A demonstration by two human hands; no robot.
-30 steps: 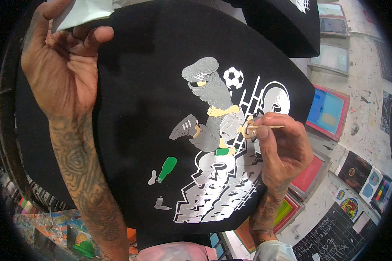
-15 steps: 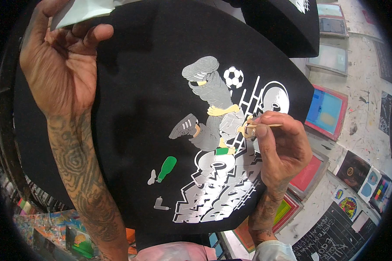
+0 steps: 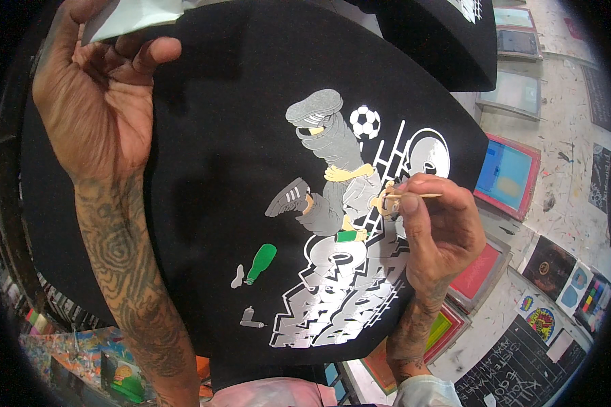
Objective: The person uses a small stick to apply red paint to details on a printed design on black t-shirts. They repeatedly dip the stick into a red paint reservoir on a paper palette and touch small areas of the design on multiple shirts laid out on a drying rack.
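A black fabric piece [image 3: 217,149] stretches flat in front of me with a coloured print [image 3: 343,156] on it: grey trousers and shoes, a football, white lettering and a green bottle. My right hand [image 3: 448,230] pinches a thin wooden toothpick [image 3: 424,196] between thumb and forefinger. Its left end is over the small tan figure's head in the print; whether the tip touches cannot be told. At the upper left, my left hand [image 3: 98,115] is palm up, fingers curled around a pale, flat, sheet-like thing [image 3: 139,18] partly cut off by the frame.
Another black fabric-covered board [image 3: 448,47] stands at the upper right. Several framed screens, one with a blue middle [image 3: 506,176], lean along the right. A dark board with chalk writing [image 3: 516,366] is at the lower right, and a paint-splashed surface [image 3: 81,356] at the lower left.
Almost nothing differs. The view has shifted very slightly, and both hands keep their holds.
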